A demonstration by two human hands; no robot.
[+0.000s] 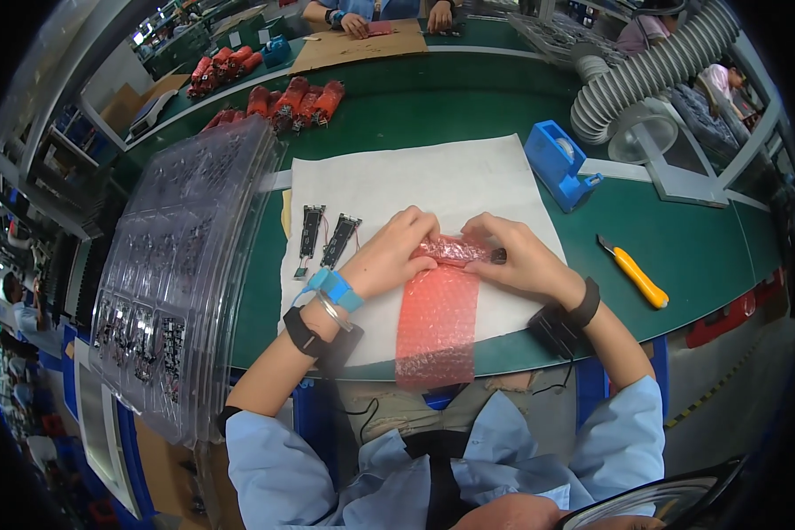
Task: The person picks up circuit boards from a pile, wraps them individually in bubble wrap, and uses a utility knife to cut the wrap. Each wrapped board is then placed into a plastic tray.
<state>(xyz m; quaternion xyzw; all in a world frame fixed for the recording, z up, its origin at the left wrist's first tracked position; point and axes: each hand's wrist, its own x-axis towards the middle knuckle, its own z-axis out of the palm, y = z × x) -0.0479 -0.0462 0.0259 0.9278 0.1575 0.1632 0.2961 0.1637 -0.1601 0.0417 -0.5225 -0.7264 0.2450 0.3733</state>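
Pinching wrap with left hand and right hand, could roll up skewed from uneven tension.

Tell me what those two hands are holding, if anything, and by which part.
Partly rolled red bubble wrap: the left hand grips the left end of its rolled part, the right hand the right end.

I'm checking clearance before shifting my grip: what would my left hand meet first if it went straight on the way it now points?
The rolled red translucent bubble wrap, which your left hand is touching. Beyond it, probably your right hand, though depth is hard to judge.
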